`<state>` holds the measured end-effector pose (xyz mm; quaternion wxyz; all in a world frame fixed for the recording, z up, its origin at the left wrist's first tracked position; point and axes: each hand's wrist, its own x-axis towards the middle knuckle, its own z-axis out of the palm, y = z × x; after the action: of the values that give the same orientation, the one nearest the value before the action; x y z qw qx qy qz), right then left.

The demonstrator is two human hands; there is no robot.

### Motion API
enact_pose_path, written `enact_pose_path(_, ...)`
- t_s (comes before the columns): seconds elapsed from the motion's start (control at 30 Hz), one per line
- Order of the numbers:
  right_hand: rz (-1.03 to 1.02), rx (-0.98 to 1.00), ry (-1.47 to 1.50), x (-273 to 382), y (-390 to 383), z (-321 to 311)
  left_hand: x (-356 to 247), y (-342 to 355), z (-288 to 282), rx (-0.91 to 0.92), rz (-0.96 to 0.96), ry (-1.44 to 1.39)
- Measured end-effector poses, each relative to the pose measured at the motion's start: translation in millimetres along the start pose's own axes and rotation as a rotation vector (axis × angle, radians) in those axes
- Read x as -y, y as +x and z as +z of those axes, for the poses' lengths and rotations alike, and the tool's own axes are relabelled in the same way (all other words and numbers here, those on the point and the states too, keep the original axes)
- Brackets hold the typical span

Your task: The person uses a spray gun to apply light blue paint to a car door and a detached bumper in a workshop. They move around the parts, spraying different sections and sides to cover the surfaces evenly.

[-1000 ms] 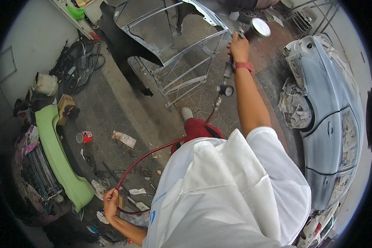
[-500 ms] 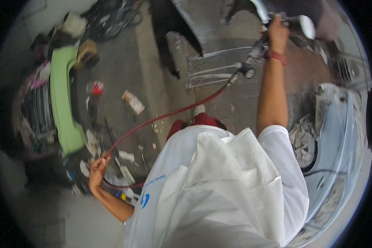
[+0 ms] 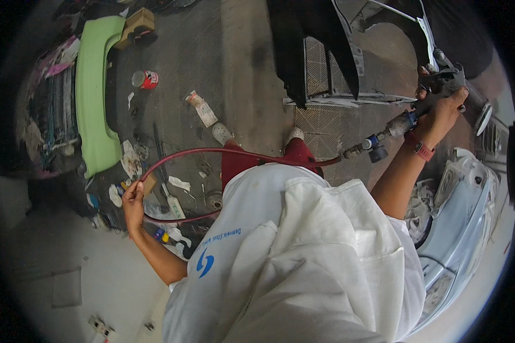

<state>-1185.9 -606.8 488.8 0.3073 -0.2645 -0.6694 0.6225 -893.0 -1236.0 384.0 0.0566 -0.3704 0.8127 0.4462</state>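
At the right, my right hand [image 3: 445, 117] is closed around the handle of a spray gun [image 3: 440, 86], held out away from my body. An air regulator with a small round gauge [image 3: 377, 153] is fitted below the gun. From it a dark red air hose [image 3: 229, 151] runs left across my front in a curve. My left hand [image 3: 134, 208] pinches that hose at the left, where it bends back toward my waist. Beyond the gun hangs a white-edged panel [image 3: 429, 43]; whether the gun touches it I cannot tell.
A black pointed car panel [image 3: 303, 46] and a metal frame stand ahead. The light green bumper [image 3: 97, 97] is at left, near a red can [image 3: 150, 79] and a paper packet [image 3: 202, 108]. A pale blue car body part [image 3: 460, 211] sits right; litter lies by my left hand.
My right hand and the spray gun have come lower and farther right in view. My left hand still grips the hose, slightly higher. The black panel now appears farther right.
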Motion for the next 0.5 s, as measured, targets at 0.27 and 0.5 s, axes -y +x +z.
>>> enact_pose_path(0.27, -0.048, -0.297, -0.049, 32, -48, 67, -78, 165, -69, 0.048, 0.208, 0.164)
enact_pose_path(0.5, -0.014, -0.484, -0.115, 42, -30, 99, -217, 297, -71, 0.092, 0.472, 0.289)
